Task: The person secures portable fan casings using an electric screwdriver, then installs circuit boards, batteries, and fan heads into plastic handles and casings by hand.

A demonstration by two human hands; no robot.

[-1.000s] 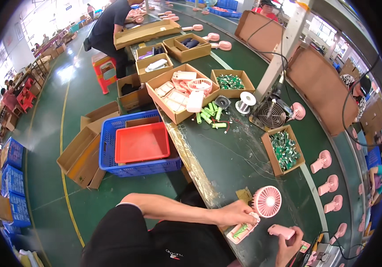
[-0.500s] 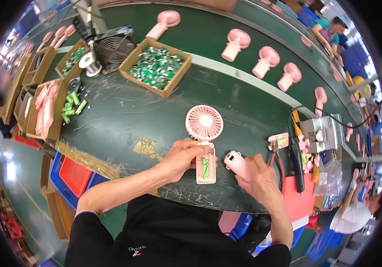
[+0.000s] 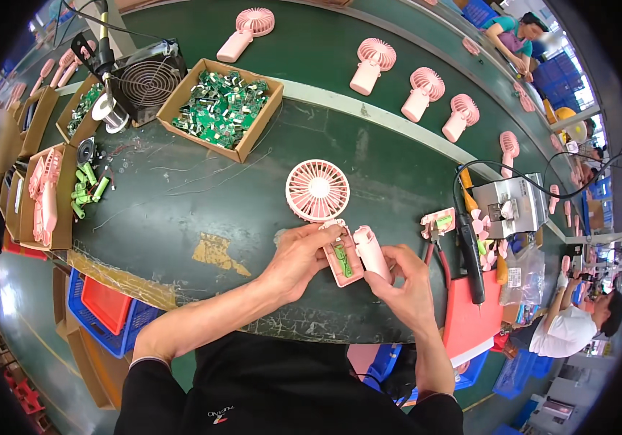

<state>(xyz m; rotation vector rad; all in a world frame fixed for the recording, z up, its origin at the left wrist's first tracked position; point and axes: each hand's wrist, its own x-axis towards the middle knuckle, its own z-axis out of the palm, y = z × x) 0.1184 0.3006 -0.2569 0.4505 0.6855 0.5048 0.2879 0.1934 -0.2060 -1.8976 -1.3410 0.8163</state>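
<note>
A pink handheld fan (image 3: 317,190) lies on the dark green bench in front of me, its round grille away from me. Its opened handle (image 3: 348,278) points toward me and shows something green, with dark wires, inside. My left hand (image 3: 293,267) is closed on the handle near the grille, thumb and fingers at its upper end. In my right hand (image 3: 407,286) is a pink handle cover (image 3: 371,254), gripped along its lower part. The cover stands close beside the handle's right edge; whether they touch, I cannot tell.
A cardboard box (image 3: 275,98) of green circuit boards stands at the back left, near a solder spool (image 3: 112,118) and green battery cells (image 3: 85,190). Pliers (image 3: 438,254), a black electric screwdriver (image 3: 470,250) and a metal box (image 3: 507,205) are right. Beyond, pink fans (image 3: 369,69) lie along a belt.
My right hand has brought the cover leftward and turned it more upright, next to the handle. The opened handle is now tilted. The whole view has shifted a little.
</note>
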